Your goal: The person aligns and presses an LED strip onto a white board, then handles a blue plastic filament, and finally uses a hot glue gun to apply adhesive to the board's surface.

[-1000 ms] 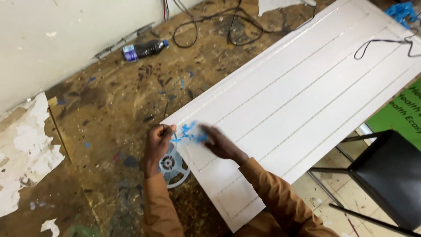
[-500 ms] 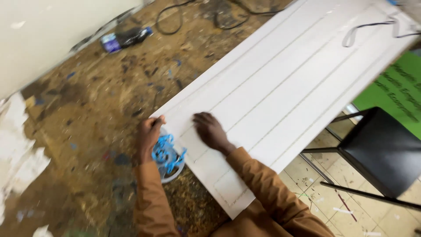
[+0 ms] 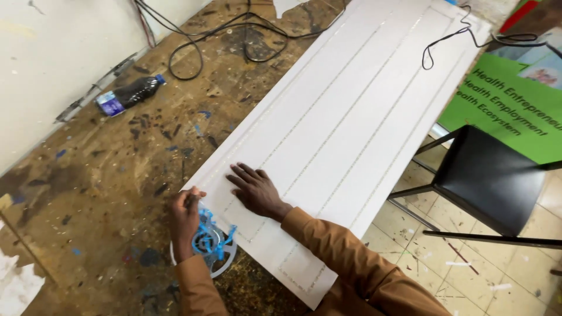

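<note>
Strip-laying step: right hand (image 3: 254,190), grip spread flat, presses the white panel (image 3: 363,117). Left hand (image 3: 186,217), grip clamped on a strip end, rests by the blue reel (image 3: 211,240). The next move likely calls for steady alignment along the panel's edge line.

Worn, paint-stained brown worktop (image 3: 105,193), seen from above, its surface scuffed and flecked with blue and dark marks. A long white panel (image 3: 363,117) with thin parallel lines lies flat on it, running diagonally and overhanging the worktop's edge on the right. A dark plastic bottle (image 3: 129,95) with a blue cap lies on its side near the wall. Black cables (image 3: 216,41) loop across the far end of the worktop; another black cable (image 3: 462,36) trails over the panel's far end. A white reel (image 3: 219,257) carrying blue material rests at the panel's near left edge. Torn white paper scraps (image 3: 20,289) lie at the near left corner.
</note>
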